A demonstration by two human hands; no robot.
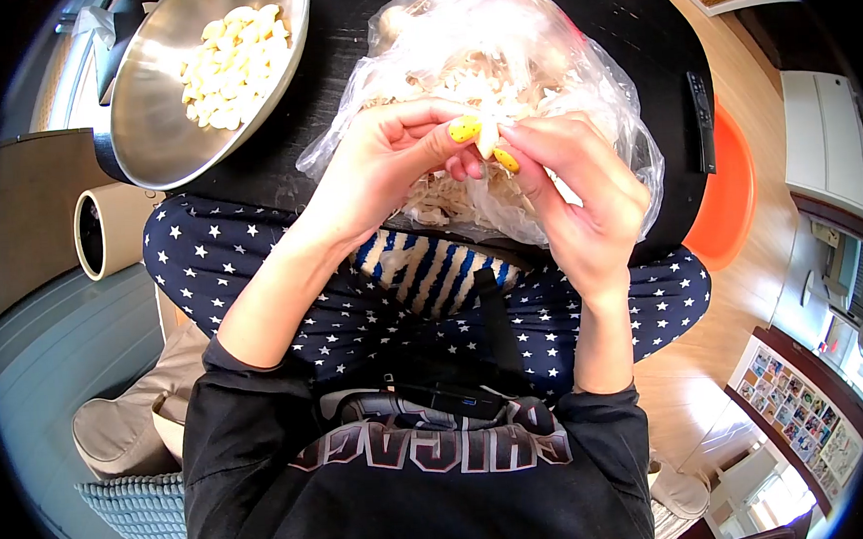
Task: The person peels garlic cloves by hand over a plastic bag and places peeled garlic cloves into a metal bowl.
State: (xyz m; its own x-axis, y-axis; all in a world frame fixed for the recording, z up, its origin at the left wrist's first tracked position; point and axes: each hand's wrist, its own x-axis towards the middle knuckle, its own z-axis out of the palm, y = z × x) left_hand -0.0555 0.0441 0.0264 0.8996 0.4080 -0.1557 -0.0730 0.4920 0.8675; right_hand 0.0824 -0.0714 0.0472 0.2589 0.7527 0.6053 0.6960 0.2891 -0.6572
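A small pale piece, which looks like a garlic clove (488, 138), is pinched between the fingertips of my left hand (410, 144) and my right hand (578, 169). Both hands are closed on it, thumbs with yellow nails towards each other. Beneath them lies a clear plastic bag (598, 85), spread open, with papery skins (442, 196) and whitish pieces in it. At the upper left, a steel bowl (141, 119) holds many peeled pale cloves (235, 65).
The black table (340, 11) curves round in front of my crossed legs. A remote control (702, 124) lies at its right edge. Beyond that edge is an orange seat (725, 196). A cream cylindrical container (112, 231) is at the left, below the bowl.
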